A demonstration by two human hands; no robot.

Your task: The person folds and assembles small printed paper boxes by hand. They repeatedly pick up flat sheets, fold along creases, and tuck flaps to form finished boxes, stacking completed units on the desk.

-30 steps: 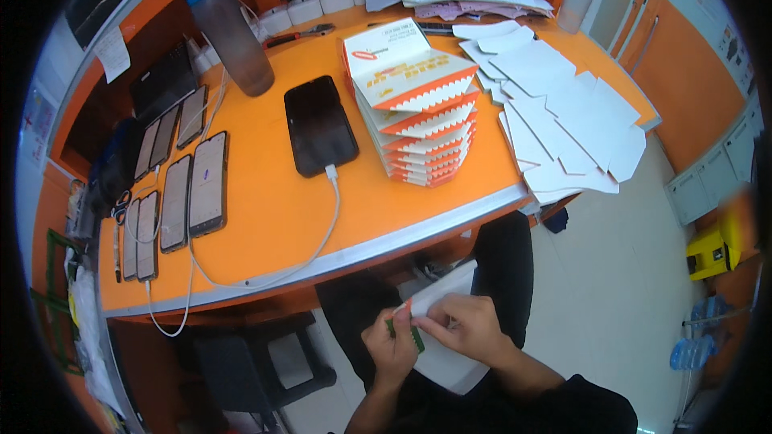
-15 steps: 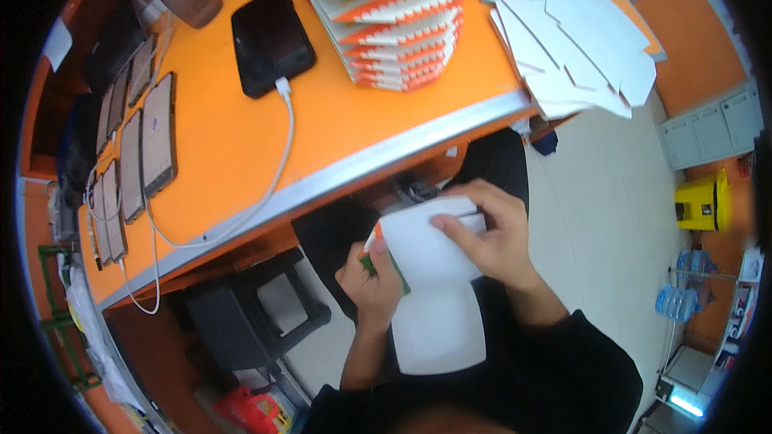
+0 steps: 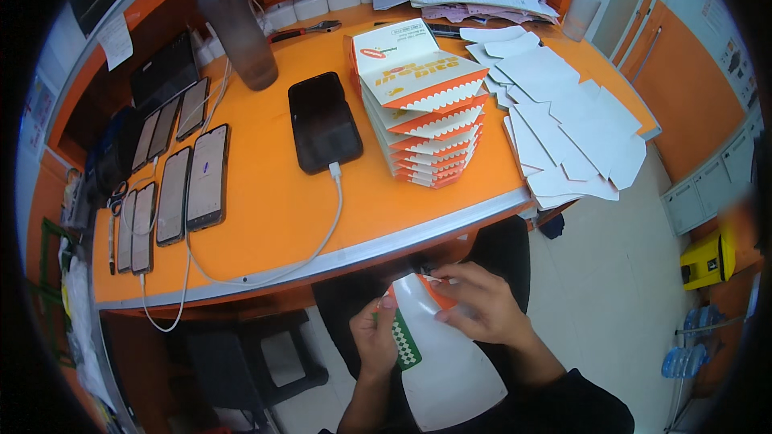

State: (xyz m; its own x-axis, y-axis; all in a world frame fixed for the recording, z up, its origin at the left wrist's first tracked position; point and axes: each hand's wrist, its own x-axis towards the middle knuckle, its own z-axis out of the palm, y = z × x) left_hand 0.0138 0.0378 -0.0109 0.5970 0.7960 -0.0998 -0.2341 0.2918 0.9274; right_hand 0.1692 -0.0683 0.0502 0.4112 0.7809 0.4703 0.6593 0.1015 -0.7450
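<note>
Orange desk (image 3: 265, 217) has stacked boxes (image 3: 422, 124) on top, seemingly nested in each other; bottle (image 3: 241, 40) at desk's back L, contents unclear. White carton (image 3: 450, 362) is below desk's near edge. L hand (image 3: 375, 336) pinches its green-patterned L side, fingers closed; R hand (image 3: 486, 305) grasps orange flap (image 3: 438, 295), thumb & fingers slightly apart. Narrow end pts at desk; long axis runs away from desk, tilted a bit R.
</note>
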